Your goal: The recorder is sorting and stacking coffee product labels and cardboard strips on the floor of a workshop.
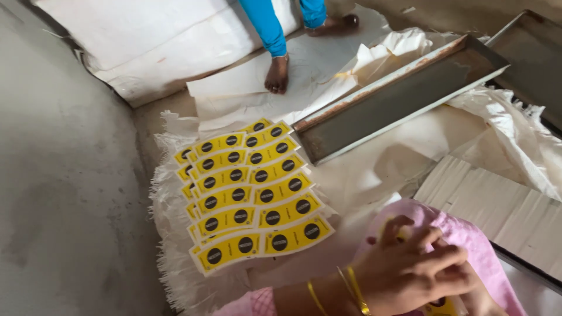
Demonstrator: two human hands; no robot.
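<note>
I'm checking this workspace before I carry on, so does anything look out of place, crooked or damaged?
Mostly tidy. The yellow labels lie in two overlapping columns, fanned slightly rather than square. The white woven sack under them has a frayed, ragged edge. The long metal tray shows rusty patches along its rim. Nothing looks spilled.

Surface: grey concrete floor (64, 193).
On it: frayed white woven sack (170, 234), white paper sheets (234, 93), long metal tray (398, 96).
On sack: rows of yellow labels (252, 196).
</note>
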